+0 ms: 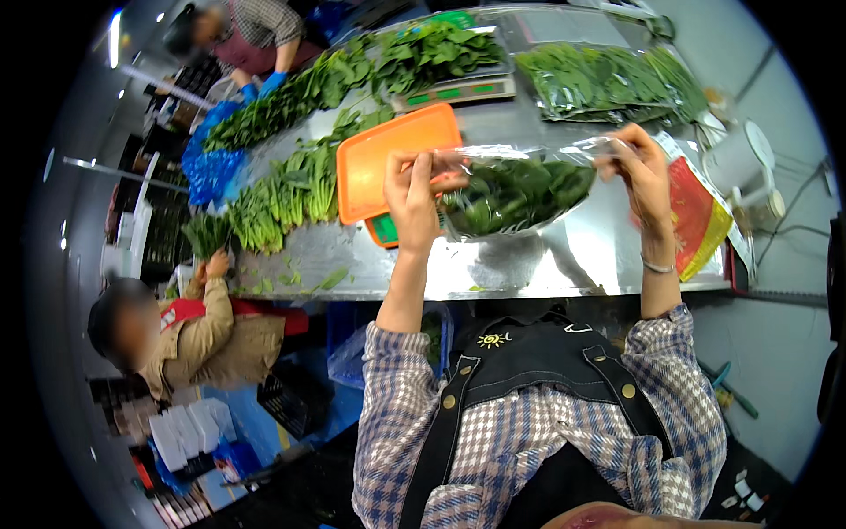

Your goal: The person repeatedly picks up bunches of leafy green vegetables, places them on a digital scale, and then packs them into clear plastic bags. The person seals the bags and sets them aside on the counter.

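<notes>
Between my two hands a clear plastic bag (519,198) of dark leafy greens is stretched above the steel table (317,264). My left hand (415,192) pinches one end of the bag's upper edge. The opposite end is gripped by the fingers of my right hand (638,172). The leaves lie in the lower part of the bag, below the transparent upper strip. Just behind my left hand is an orange plastic tray (396,159), with part of another orange-rimmed tray (383,231) showing under it.
Bunched greens (284,198) line the table's left side. At the back, a digital scale (456,89) bears leafy greens, beside filled clear bags (601,82). A red and yellow package (694,218) lies right. Two co-workers handle greens: one in blue gloves (272,84), one in a tan jacket (211,337).
</notes>
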A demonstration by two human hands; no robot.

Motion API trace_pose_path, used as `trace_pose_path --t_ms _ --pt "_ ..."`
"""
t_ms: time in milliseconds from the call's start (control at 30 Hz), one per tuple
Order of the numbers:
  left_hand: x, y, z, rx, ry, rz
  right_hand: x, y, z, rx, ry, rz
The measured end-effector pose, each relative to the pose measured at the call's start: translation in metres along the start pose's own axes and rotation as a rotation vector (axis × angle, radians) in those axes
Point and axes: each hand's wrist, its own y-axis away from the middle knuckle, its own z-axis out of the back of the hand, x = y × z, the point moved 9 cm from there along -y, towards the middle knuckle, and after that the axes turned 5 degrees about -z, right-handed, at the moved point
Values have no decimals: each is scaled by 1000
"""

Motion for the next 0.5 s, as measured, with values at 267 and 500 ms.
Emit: trace_pose_path --t_ms 267,500 --pt "90 -40 -82 196 165 67 -6 -5 99 -189 67 17" --pt "193 81 -27 206 84 391 -140 110 112 -130 78 -382"
